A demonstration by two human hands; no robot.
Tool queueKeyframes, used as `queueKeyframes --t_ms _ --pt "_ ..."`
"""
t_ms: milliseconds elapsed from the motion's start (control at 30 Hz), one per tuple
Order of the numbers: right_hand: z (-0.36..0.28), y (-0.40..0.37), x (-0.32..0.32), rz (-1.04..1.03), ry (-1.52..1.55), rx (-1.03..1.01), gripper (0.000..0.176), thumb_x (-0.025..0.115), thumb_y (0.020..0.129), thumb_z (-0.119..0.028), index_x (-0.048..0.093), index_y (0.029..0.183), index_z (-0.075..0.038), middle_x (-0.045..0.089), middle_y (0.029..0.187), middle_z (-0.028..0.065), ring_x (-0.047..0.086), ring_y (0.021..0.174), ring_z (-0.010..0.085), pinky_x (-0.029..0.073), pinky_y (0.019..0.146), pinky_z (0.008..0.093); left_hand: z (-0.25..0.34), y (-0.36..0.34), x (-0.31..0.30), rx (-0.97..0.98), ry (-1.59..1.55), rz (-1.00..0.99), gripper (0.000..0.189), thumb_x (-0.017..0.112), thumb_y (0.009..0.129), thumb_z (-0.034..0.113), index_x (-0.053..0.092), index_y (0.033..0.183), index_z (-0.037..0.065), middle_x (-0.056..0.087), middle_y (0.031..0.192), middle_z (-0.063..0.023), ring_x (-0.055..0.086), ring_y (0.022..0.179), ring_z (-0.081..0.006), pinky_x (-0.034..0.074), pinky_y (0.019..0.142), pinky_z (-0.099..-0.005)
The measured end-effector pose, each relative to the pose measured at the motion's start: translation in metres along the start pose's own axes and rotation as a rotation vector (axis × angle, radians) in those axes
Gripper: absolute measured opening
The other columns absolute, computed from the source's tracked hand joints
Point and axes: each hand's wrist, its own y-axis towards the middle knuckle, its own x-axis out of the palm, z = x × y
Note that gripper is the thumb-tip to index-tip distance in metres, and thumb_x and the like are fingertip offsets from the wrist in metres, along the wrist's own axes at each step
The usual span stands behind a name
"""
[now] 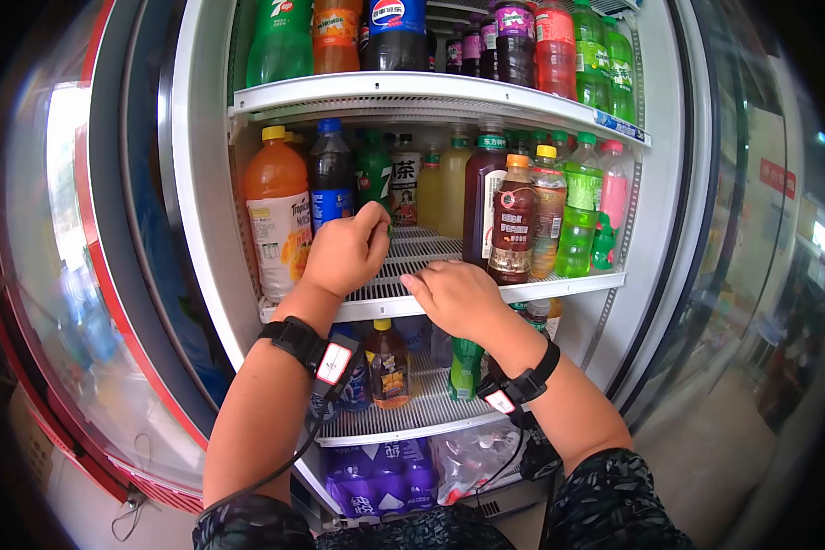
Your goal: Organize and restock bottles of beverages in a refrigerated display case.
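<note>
My left hand (346,249) is closed, its fingers curled, over the front part of the middle shelf (376,298). Just behind it stands a green 7UP bottle (373,167), its lower part covered by the hand. Whether the fingers grip anything is hidden. To the left are a cola bottle with a blue cap (330,174) and a large orange juice bottle (278,215). My right hand (458,295) is at the shelf's front edge, fingers slightly bent and apart, holding nothing visible. Nearest to it is a brown drink bottle with an orange cap (513,220).
An upper shelf (431,87) holds several soda bottles. Below, a dark bottle with a yellow cap (388,367) and a green bottle (465,369) stand on the lower shelf. Purple wrapped packs (380,477) lie at the bottom. The red-edged door (124,275) is on the left.
</note>
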Motion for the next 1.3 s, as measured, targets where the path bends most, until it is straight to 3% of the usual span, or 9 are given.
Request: queueKeyframes --t_ms 133,267,900,1300 --pt "0.005 0.001 0.005 0.072 0.008 -0.062 0.048 0.048 0.100 -0.038 0.067 0.074 -0.002 0.066 0.078 0.0159 0.064 0.075 0.0367 0.052 0.068 0.0469 -0.001 -0.002 0.002 0.048 -0.087 -0.100 0.005 0.061 0.083 0.008 0.062 0.085 0.004 0.065 0.068 -0.0181 0.065 0.064 -0.0385 0.053 0.059 -0.0459" --pt "0.003 0.002 0.000 0.034 -0.001 -0.074 0.047 0.047 0.100 -0.036 0.067 0.075 -0.001 0.066 0.080 0.0162 0.064 0.076 0.0369 0.052 0.069 0.0470 -0.006 -0.001 0.005 0.155 -0.089 -0.209 0.008 0.062 0.082 0.006 0.064 0.089 0.002 0.065 0.071 -0.0189 0.065 0.066 -0.0382 0.053 0.060 -0.0433" --pt "-0.007 0.003 -0.001 0.030 -0.032 -0.020 0.043 0.045 0.101 -0.030 0.059 0.075 0.001 0.061 0.078 0.0188 0.060 0.078 0.0407 0.047 0.070 0.0490 -0.010 -0.005 0.009 0.125 -0.075 -0.182 0.008 0.062 0.078 0.006 0.065 0.083 0.002 0.065 0.072 -0.0206 0.065 0.068 -0.0403 0.054 0.063 -0.0464" --pt "-0.010 -0.010 0.009 0.140 -0.131 0.012 0.043 0.049 0.099 -0.034 0.067 0.073 -0.005 0.067 0.071 0.0145 0.065 0.069 0.0342 0.051 0.062 0.0454 0.000 -0.005 0.003 0.145 -0.082 -0.224 0.008 0.062 0.082 0.008 0.066 0.086 0.002 0.064 0.070 -0.0223 0.065 0.068 -0.0405 0.053 0.062 -0.0474"
